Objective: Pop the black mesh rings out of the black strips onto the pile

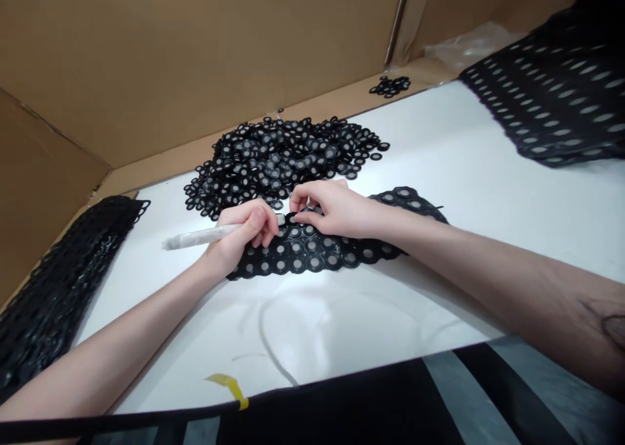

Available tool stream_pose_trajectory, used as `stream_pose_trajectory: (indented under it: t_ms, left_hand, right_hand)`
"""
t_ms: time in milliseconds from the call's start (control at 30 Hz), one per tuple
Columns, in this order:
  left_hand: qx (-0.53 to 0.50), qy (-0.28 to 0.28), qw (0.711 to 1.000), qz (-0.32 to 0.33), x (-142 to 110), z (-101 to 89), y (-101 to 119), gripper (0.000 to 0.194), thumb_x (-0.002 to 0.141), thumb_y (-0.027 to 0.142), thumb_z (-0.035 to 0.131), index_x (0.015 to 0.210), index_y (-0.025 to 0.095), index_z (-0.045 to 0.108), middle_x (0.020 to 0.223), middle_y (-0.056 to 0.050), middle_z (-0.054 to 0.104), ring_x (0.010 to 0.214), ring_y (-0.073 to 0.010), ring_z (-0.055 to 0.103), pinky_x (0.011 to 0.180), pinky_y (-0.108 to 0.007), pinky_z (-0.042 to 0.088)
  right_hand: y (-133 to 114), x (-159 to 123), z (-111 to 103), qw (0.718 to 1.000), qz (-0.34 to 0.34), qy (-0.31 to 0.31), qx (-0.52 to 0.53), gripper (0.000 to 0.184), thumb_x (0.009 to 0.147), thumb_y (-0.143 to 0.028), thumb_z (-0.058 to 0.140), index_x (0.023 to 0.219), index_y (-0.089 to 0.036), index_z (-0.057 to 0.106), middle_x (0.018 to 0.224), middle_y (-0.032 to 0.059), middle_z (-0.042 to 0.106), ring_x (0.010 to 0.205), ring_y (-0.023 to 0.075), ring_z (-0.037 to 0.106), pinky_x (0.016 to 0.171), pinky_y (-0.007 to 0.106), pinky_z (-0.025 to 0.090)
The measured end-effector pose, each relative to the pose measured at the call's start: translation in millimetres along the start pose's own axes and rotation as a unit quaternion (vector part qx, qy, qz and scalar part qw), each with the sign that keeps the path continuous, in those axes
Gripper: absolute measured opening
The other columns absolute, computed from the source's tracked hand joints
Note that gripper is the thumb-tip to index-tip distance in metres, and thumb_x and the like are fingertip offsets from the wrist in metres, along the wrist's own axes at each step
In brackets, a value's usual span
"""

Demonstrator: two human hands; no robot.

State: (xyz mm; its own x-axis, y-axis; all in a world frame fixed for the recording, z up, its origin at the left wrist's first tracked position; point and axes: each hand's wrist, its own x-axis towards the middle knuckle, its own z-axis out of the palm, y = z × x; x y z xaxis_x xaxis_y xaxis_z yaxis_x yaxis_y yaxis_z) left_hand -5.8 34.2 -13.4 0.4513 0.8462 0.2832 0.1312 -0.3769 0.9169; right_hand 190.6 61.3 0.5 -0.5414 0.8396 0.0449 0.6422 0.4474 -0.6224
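My left hand (244,227) is closed around a white pen-shaped tool (195,238). Its blunt end points left, and its other end reaches the upper edge of a black sheet of joined rings (297,246) with pale round centres. My right hand (336,211) lies over that sheet, thumb and fingers pinched at the same edge on a small black disc (292,217) with a pale centre. The tool's right tip is beside this disc. Whether the disc is joined to the sheet is hard to see. Part of the sheet is hidden under my right hand and forearm.
Behind my hands is a large heap of loose black discs (278,159). A smaller pile (390,86) lies farther back. Stacked black sheets (63,276) lie left, and another black perforated sheet (551,100) right. Cardboard walls (219,48) enclose the white table (195,341). Yellow tape (229,386) marks its front.
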Motion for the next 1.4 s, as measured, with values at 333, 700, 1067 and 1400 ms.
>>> stream_pose_trajectory:
  t_ms: [333,700,1067,1400]
  left_hand:
    - [0.087,-0.052,0.994,-0.03,4.0,-2.0,4.9,0.043,0.093,0.044,0.042,0.064,0.014,0.055,0.054,0.001,0.045,0.051,-0.0107,0.04,0.05,-0.024,0.03]
    - [0.04,-0.076,0.995,-0.044,8.8,-5.2,4.6,0.044,0.091,0.041,0.044,0.057,0.014,0.051,0.045,0.002,0.041,0.044,-0.0094,0.033,0.046,-0.026,0.022]
    - [0.078,-0.111,0.99,-0.051,7.9,-4.5,7.9,0.044,0.092,0.043,0.043,0.06,0.014,0.054,0.049,0.001,0.044,0.048,-0.01,0.037,0.047,-0.025,0.027]
    - [-0.074,-0.026,0.995,-0.06,0.8,-5.2,3.5,0.042,0.087,0.043,0.052,0.056,0.014,0.053,0.042,0.0,0.043,0.041,-0.0092,0.033,0.041,-0.026,0.018]
  right_hand:
    - [-0.7,1.4,2.4,1.0,0.008,0.003,0.0,0.005,0.08,-0.012,0.059,0.082,-0.016,0.058,0.082,0.0001,0.064,0.077,0.0129,0.054,0.073,0.026,0.028]
    - [-3.6,0.3,2.8,1.0,0.006,0.003,0.005,0.008,0.077,-0.009,0.058,0.08,-0.016,0.06,0.081,-0.0009,0.065,0.077,0.0129,0.054,0.075,0.026,0.029]
    - [-1.5,-0.7,1.0,1.0,0.002,-0.001,-0.004,0.009,0.077,-0.015,0.057,0.084,-0.017,0.062,0.087,0.0017,0.067,0.083,0.0165,0.057,0.076,0.028,0.031]
    - [-2.2,-2.5,-4.0,0.998,0.003,-0.047,-0.052,0.029,0.074,-0.033,0.07,0.096,-0.017,0.062,0.096,0.0051,0.066,0.089,0.0218,0.057,0.079,0.032,0.034]
